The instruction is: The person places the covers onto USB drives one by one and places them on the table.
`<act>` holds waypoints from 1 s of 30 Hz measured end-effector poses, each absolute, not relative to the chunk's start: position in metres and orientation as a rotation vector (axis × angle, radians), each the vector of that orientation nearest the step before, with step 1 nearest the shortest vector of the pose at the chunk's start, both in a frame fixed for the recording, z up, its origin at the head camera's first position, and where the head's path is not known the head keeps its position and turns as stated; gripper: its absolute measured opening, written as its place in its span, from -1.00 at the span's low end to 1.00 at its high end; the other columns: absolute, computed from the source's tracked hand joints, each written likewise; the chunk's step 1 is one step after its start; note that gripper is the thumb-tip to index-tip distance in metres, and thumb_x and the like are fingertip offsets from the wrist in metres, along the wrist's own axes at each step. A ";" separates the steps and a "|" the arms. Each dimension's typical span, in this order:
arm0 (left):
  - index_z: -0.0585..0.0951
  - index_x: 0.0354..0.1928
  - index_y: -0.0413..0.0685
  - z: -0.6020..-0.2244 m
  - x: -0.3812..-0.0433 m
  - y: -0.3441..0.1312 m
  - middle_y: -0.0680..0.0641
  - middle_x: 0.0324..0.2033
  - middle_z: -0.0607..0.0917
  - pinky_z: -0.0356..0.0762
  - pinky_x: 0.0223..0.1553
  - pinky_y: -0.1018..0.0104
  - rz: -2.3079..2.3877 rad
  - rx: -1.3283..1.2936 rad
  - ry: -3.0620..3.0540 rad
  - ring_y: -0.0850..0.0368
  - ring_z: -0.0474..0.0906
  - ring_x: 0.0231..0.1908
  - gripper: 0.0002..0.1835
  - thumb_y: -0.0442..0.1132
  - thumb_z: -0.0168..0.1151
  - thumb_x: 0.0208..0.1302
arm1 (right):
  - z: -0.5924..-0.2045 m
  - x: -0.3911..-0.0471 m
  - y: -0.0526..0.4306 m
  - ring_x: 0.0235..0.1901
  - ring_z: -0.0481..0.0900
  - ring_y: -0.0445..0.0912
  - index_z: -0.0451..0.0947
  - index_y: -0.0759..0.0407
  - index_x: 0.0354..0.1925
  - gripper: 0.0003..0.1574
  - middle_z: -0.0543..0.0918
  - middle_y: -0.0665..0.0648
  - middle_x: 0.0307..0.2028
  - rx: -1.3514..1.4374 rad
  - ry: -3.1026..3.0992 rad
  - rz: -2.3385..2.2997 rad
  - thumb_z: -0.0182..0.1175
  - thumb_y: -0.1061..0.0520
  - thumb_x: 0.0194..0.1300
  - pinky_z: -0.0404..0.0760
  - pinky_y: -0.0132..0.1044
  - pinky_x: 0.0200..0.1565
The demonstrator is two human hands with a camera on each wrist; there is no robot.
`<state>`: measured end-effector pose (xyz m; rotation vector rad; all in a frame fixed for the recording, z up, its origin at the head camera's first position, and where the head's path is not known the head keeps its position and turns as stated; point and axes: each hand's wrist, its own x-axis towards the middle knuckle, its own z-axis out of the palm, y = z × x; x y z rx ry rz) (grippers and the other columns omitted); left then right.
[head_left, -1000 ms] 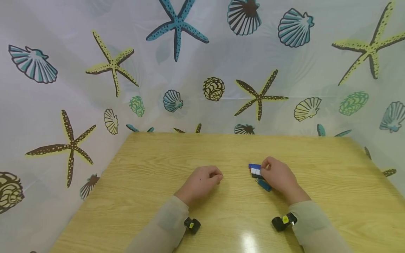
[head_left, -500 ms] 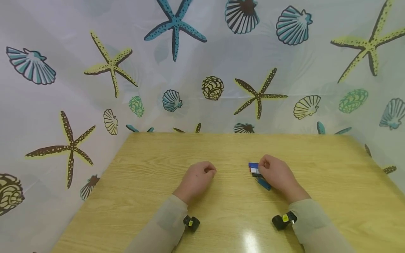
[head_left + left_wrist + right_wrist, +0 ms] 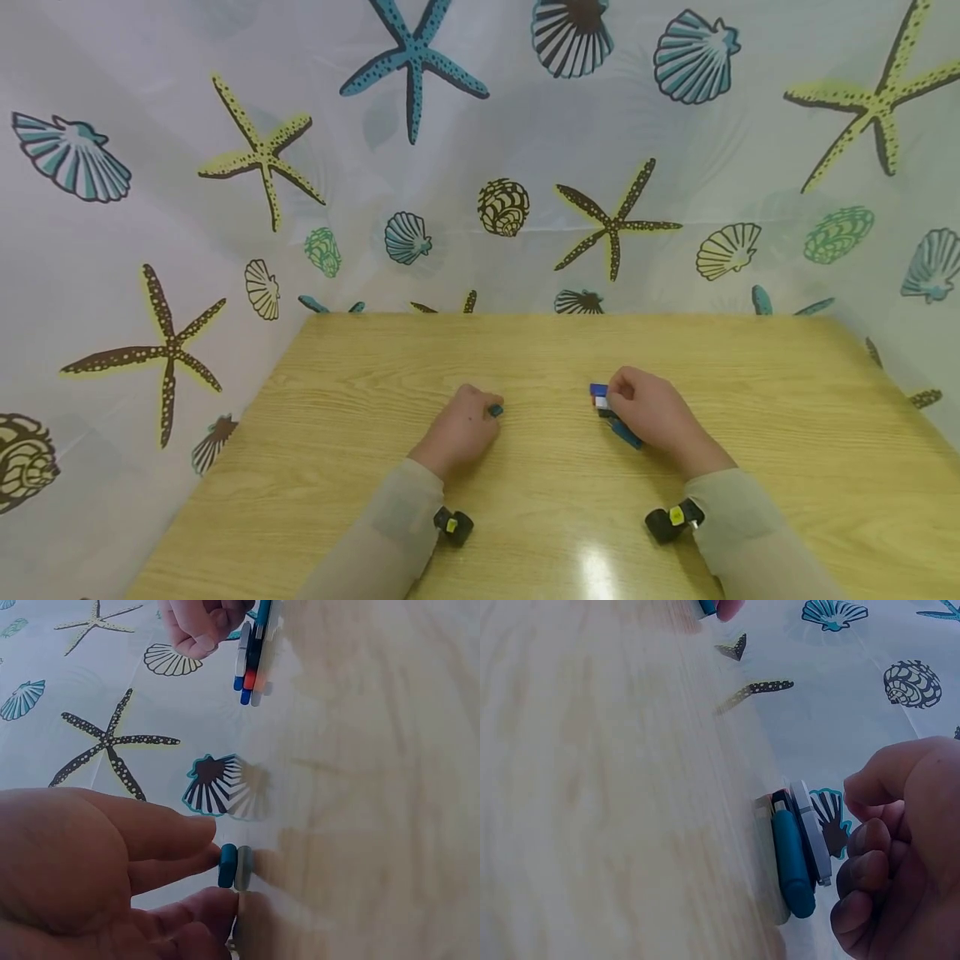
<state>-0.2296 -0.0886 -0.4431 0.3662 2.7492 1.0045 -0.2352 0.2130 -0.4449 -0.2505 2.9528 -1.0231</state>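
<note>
At my left hand's [image 3: 459, 425] fingertips is a small teal pen cap [image 3: 227, 866], low on the tabletop, with fingers close on both sides of it. Farther right lies a teal pen [image 3: 624, 433], its bare tip pointing away. In the right wrist view it rests beside a white pen [image 3: 811, 832]. Blue [image 3: 597, 390], black and reddish pens lie in the same bunch, partly hidden by my right hand [image 3: 651, 414]. That hand hovers over the bunch's right end, fingers loosely curled, and nothing shows in its grasp.
The pens and cap are on a pale wooden table [image 3: 360, 367]. A white cloth [image 3: 450, 267] printed with starfish and shells hangs along its back and both sides. Small black cameras [image 3: 453, 527] sit on both wrists.
My left hand has shifted slightly left and turned, and the teal cap now shows between its fingers. The right hand has drifted a little left over the pens.
</note>
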 end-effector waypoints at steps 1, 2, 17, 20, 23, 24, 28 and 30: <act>0.59 0.27 -0.12 -0.443 -0.229 -0.089 -0.16 0.07 0.48 0.48 0.13 0.02 0.994 0.377 2.748 0.02 0.48 -0.04 -0.59 -0.30 0.09 0.42 | -0.444 -0.235 0.213 -0.36 0.48 -0.01 0.52 0.12 -0.19 -0.88 0.57 0.07 -0.35 -0.255 2.951 -1.027 0.10 0.10 0.44 0.44 -0.15 -0.30; 0.62 0.23 -0.11 -0.443 -0.229 -0.090 -0.13 0.04 0.50 0.48 0.12 0.03 0.981 0.381 2.749 0.03 0.48 -0.05 -0.62 -0.29 0.12 0.42 | -0.444 -0.235 0.212 -0.36 0.48 -0.01 0.52 0.12 -0.19 -0.88 0.57 0.07 -0.35 -0.258 2.947 -1.031 0.10 0.11 0.44 0.44 -0.15 -0.30; 0.63 -0.10 -0.03 -0.440 -0.227 -0.095 0.05 -0.35 0.57 0.46 -0.19 0.13 0.930 0.432 2.694 0.09 0.48 -0.31 -0.84 -0.28 0.33 0.30 | -0.444 -0.235 0.210 -0.32 0.48 0.00 0.52 0.12 -0.16 -0.87 0.59 0.08 -0.31 -0.251 2.934 -1.046 0.10 0.09 0.47 0.47 -0.15 -0.27; 0.63 -0.12 0.00 -0.441 -0.227 -0.093 0.08 -0.36 0.59 0.48 -0.18 0.13 0.927 0.428 2.697 0.12 0.50 -0.32 -0.86 -0.22 0.33 0.33 | -0.444 -0.235 0.210 -0.31 0.48 0.00 0.52 0.12 -0.15 -0.87 0.58 0.08 -0.31 -0.249 2.924 -1.056 0.10 0.09 0.47 0.47 -0.16 -0.28; 0.63 -0.12 0.05 -0.441 -0.227 -0.092 0.11 -0.34 0.59 0.49 -0.17 0.13 0.935 0.423 2.705 0.13 0.51 -0.32 -0.89 -0.13 0.28 0.40 | -0.445 -0.235 0.210 -0.32 0.48 -0.01 0.52 0.12 -0.15 -0.87 0.58 0.08 -0.32 -0.246 2.917 -1.061 0.11 0.09 0.47 0.47 -0.17 -0.29; 0.63 -0.12 0.07 -0.441 -0.227 -0.091 0.11 -0.34 0.59 0.49 -0.18 0.14 0.943 0.421 2.704 0.13 0.51 -0.32 -0.89 -0.11 0.26 0.42 | -0.444 -0.235 0.210 -0.33 0.48 -0.01 0.53 0.12 -0.16 -0.87 0.58 0.08 -0.32 -0.244 2.916 -1.059 0.11 0.09 0.47 0.47 -0.17 -0.30; 0.62 -0.09 0.10 -0.438 -0.227 -0.088 0.09 -0.35 0.59 0.49 -0.24 0.18 0.988 0.446 2.708 0.13 0.50 -0.34 -0.89 -0.10 0.18 0.49 | -0.440 -0.234 0.211 -0.37 0.48 -0.02 0.53 0.12 -0.18 -0.85 0.58 0.07 -0.34 -0.235 2.929 -1.001 0.11 0.07 0.45 0.46 -0.18 -0.34; 0.61 -0.09 0.11 -0.436 -0.227 -0.087 0.09 -0.35 0.59 0.49 -0.27 0.20 1.027 0.453 2.715 0.14 0.49 -0.35 -0.91 -0.11 0.16 0.51 | -0.438 -0.233 0.213 -0.40 0.48 -0.03 0.53 0.12 -0.21 -0.85 0.58 0.07 -0.37 -0.228 2.937 -0.942 0.11 0.07 0.43 0.45 -0.18 -0.36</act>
